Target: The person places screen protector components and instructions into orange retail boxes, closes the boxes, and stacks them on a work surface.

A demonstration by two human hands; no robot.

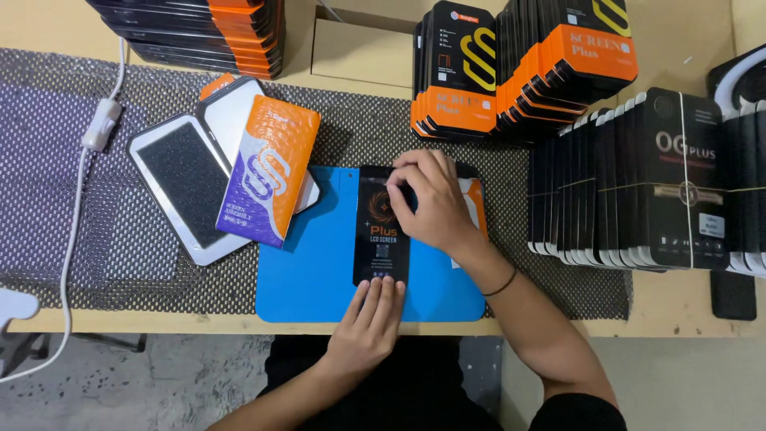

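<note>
An orange and purple padded pouch point(269, 170) lies tilted over two white trays with dark textured insets point(185, 185), left of the blue mat point(307, 275). All of these rest on a dark mesh liner point(96, 239) covering a pale wooden table point(678, 303). A white cord with an inline switch point(100, 126) runs down the left side. At the top left sits a stack of black and orange flat boxes point(199, 32); more such boxes point(519, 68) stand upright at the top right, beside an open cardboard box point(359, 52). A banded row of black boxes point(646, 183) stands along the right edge.
</note>
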